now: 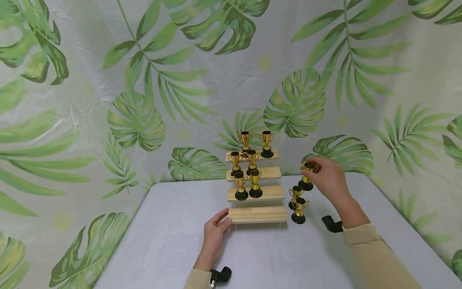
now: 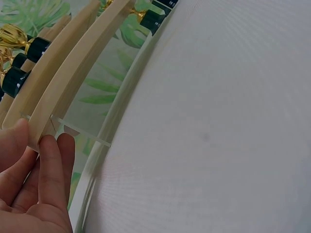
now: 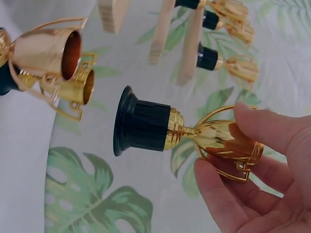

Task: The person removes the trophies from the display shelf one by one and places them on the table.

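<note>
My right hand [image 1: 330, 180] holds a small gold trophy cup [image 3: 221, 138] with a black base, thumb and fingers around its bowl and handles. The cup is at the right of the head view, beside the stand. Two similar trophies [image 1: 299, 210] stand on the table just below it. A tiered wooden display stand [image 1: 258, 215] occupies the middle, and its lowest step bears nothing. Pairs of trophies [image 1: 255, 184] stand on each of the three upper steps. My left hand [image 1: 213, 237] pinches the left end of the lowest step between thumb and fingers.
A white cloth covers the table [image 1: 173, 228], and a leaf-patterned sheet [image 1: 231, 80] hangs behind it. Thin clear supports [image 2: 80, 130] hold up the stand's steps. Black wrist devices [image 1: 333, 224] sit at both of my cuffs.
</note>
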Action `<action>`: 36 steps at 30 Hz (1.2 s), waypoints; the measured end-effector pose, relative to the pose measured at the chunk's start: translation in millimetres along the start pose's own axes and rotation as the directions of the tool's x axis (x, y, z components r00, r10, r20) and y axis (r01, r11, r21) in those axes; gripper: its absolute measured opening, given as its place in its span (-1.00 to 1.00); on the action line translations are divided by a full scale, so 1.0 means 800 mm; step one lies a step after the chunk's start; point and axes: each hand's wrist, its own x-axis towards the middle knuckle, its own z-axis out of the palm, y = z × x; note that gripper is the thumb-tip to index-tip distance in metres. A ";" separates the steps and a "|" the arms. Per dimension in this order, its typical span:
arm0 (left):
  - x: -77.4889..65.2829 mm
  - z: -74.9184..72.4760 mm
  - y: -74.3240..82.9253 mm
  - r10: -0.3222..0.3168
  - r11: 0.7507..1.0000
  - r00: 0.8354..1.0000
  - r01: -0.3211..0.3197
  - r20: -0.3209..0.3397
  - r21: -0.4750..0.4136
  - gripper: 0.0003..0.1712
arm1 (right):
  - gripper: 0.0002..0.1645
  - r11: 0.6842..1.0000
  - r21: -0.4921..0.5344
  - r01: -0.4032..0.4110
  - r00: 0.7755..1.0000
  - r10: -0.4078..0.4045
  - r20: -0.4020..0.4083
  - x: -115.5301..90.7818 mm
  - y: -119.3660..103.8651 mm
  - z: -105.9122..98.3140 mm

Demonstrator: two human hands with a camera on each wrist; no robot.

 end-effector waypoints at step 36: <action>-0.001 -0.001 -0.003 -0.003 1.000 1.000 0.003 -0.002 0.028 -0.48 | -0.49 0.995 -0.063 -0.077 0.996 0.080 0.044 -0.021 0.084 0.016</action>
